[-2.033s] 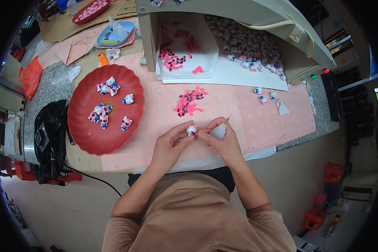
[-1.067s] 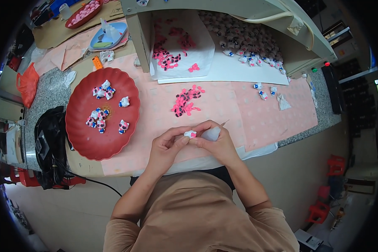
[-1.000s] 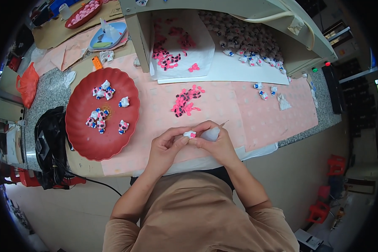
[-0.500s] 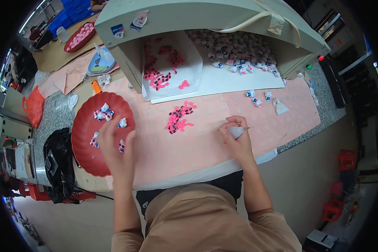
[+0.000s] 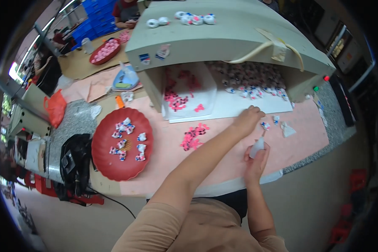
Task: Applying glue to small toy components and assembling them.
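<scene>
My left hand (image 5: 251,117) reaches across to the right, over the pink sheet at the front edge of the white board. Its fingers are curled together and hide what they hold, if anything. Two small white-and-blue figurines (image 5: 265,125) stand just right of it. Below, my right hand (image 5: 256,164) grips a small translucent squeeze bottle (image 5: 256,148), its thin tip pointing up. Pink and dark oval pieces (image 5: 193,137) lie in a loose pile left of my forearm. On the left, a red scalloped tray (image 5: 106,168) holds several figurines (image 5: 141,152) with pink parts.
A grey-green hooded box (image 5: 235,46) spans the back, with many figurines (image 5: 252,77) on a white board (image 5: 227,115) inside. White round pieces (image 5: 195,19) sit on top. A crumpled tissue (image 5: 287,129) lies at right; a black bag (image 5: 73,164) is left of the tray.
My left hand has left the red tray and swung right to the loose figurines. The right hand still holds the bottle, now with its tip upward. The view has shifted.
</scene>
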